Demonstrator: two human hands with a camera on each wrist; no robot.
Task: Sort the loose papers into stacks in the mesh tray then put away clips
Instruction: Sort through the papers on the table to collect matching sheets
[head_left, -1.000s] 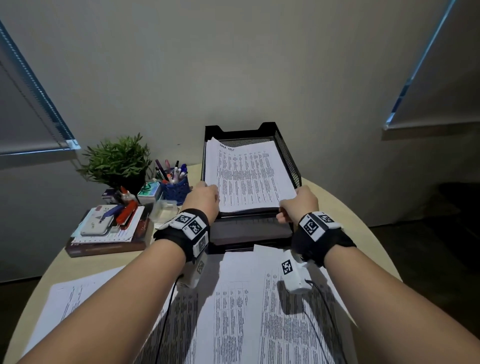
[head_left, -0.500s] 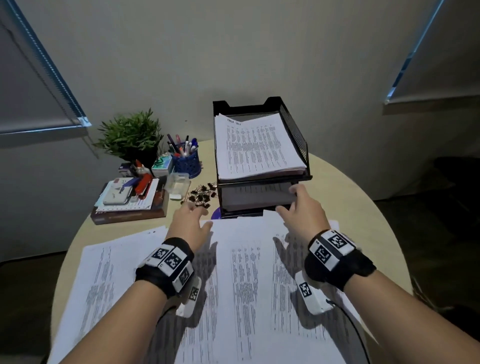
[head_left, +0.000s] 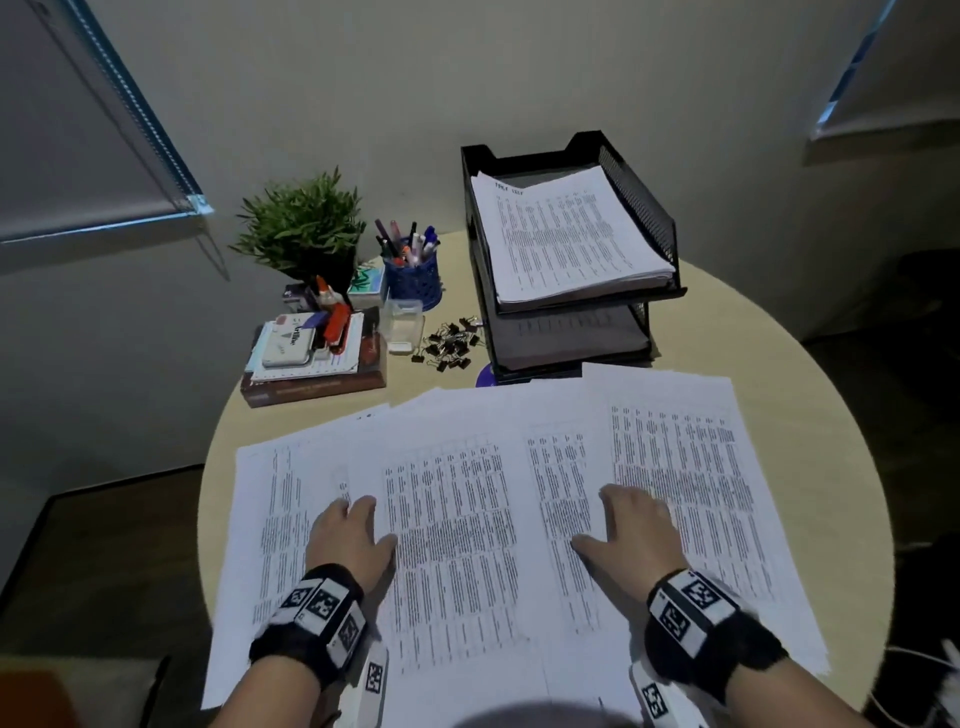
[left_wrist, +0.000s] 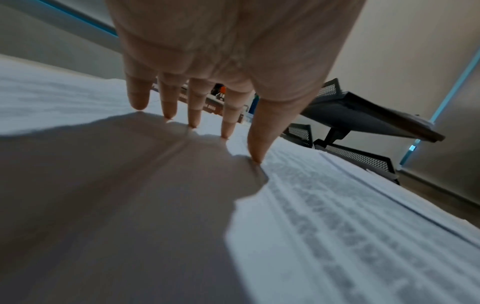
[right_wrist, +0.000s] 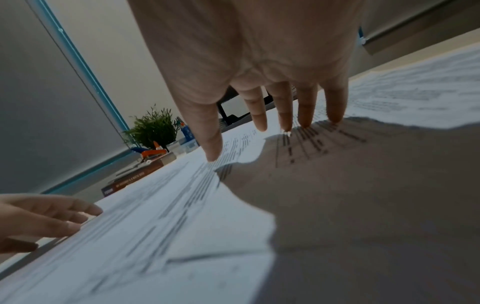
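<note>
Loose printed papers (head_left: 457, 499) lie fanned across the near half of the round table. My left hand (head_left: 353, 530) rests on them with straight spread fingers, fingertips (left_wrist: 193, 123) touching the sheets (left_wrist: 337, 226). My right hand (head_left: 628, 530) lies the same way further right, its fingertips (right_wrist: 306, 123) on the printed page (right_wrist: 155, 216). Neither hand holds anything. The black mesh tray (head_left: 644, 208) stands at the back with a paper stack (head_left: 566, 234) on its top tier and papers in the lower tier (head_left: 566, 338). A pile of black binder clips (head_left: 449, 343) lies left of the tray.
A clear small box (head_left: 402, 325) stands beside the clips. Behind it are a blue pen cup (head_left: 413, 273) and a potted plant (head_left: 304, 226). A book pile with a stapler (head_left: 311, 353) sits at the left. The table edge (head_left: 831, 415) curves close on the right.
Both hands have pulled back from the tray's front edge toward me and come down flat on the loose papers. The head view has tipped downward.
</note>
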